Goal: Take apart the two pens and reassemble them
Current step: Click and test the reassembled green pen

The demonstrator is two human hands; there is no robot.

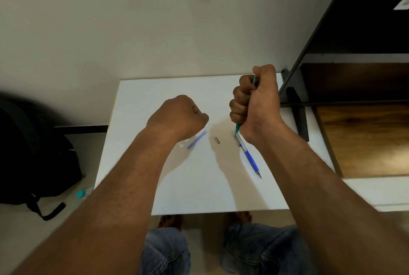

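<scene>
Your right hand (254,102) is fisted round the green pen (238,127), held roughly upright over the white worktop (155,186), with both ends poking out of the fist. Your left hand (179,117) hovers knuckles-up, fingers curled under (cannot tell whether it holds anything). The blue pen (249,156) lies on the worktop just below the right fist, tip toward you. Between the hands lie a pale violet tube (197,139) and a small dark metal piece (216,140), apart from each other.
</scene>
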